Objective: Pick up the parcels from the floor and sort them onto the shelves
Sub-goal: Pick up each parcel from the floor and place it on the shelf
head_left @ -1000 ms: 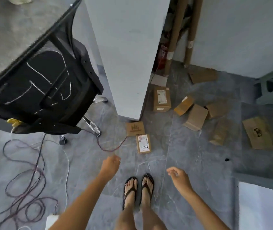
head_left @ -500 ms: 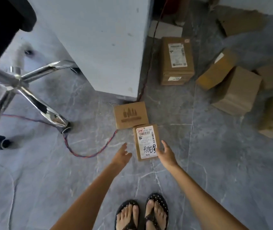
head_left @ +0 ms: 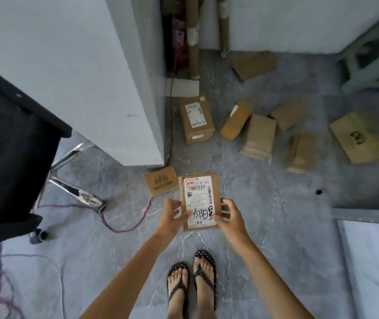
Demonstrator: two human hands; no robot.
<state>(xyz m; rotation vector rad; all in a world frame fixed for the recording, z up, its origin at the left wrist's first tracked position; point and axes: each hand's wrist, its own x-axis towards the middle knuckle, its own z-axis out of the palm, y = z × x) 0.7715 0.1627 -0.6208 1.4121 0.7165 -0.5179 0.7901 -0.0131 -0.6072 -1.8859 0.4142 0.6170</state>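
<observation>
Cardboard parcel [head_left: 198, 201], flat, white label uppermost. Location: centre of frame, apparently raised off the floor [head_left: 276, 215]. Left grip [head_left: 172, 215] and right grip [head_left: 232, 217]: each grasping one long edge, thumbs on the label. Handling: keep it level and the label readable until a shelf is chosen; none is in view. Outstanding: logo parcel [head_left: 160, 184] beside it, loose parcels [head_left: 261, 137] upper right.
</observation>
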